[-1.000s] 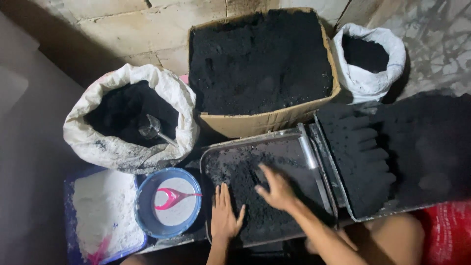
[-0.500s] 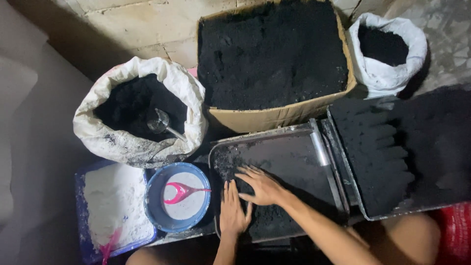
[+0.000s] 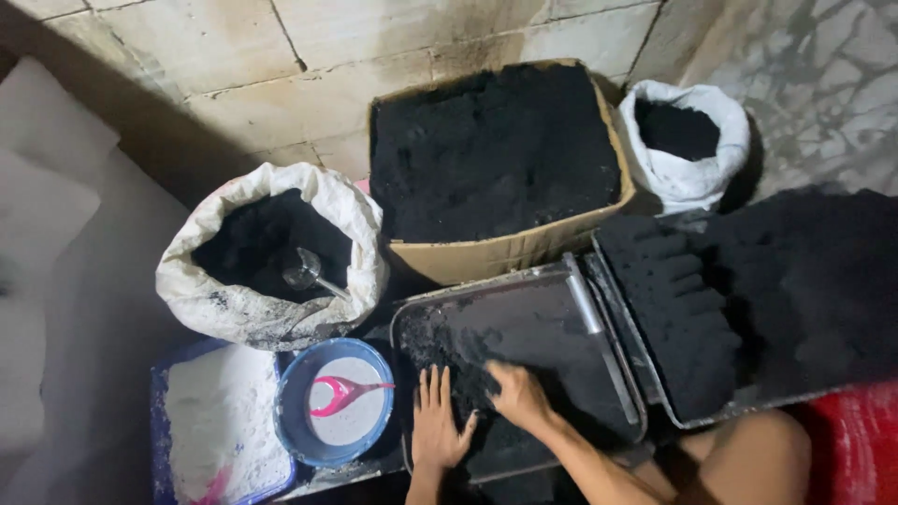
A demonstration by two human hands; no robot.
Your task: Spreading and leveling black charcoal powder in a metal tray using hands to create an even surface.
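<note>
Both hands flat in the near metal tray (image 3: 599,393), pressing into the black powder (image 3: 524,346) heaped at its left end; left hand (image 3: 438,425) palm down, fingers spread, grip wide and holding nothing; right hand (image 3: 517,395) just beside it, fingers half curled into the powder, no closed grip on anything.

Risks, as I judge them: powder sits close to the tray's near-left rim, so a hard push spills it over the edge; the blue bowl (image 3: 292,425) with white powder and a pink spoon (image 3: 341,393) is just beside the left hand, so black dust can foul it, same for the white powder tub (image 3: 220,435) further left.

Around: second tray (image 3: 659,397) to the right, touching the first, packed with moulded black pieces (image 3: 683,299); a knee crowds the near right.

Further back: white sack (image 3: 271,313) of black powder with a metal scoop (image 3: 304,269) inside; cardboard box (image 3: 510,252) full of the same; smaller white sack (image 3: 687,182) behind right; all hem in the trays.
</note>
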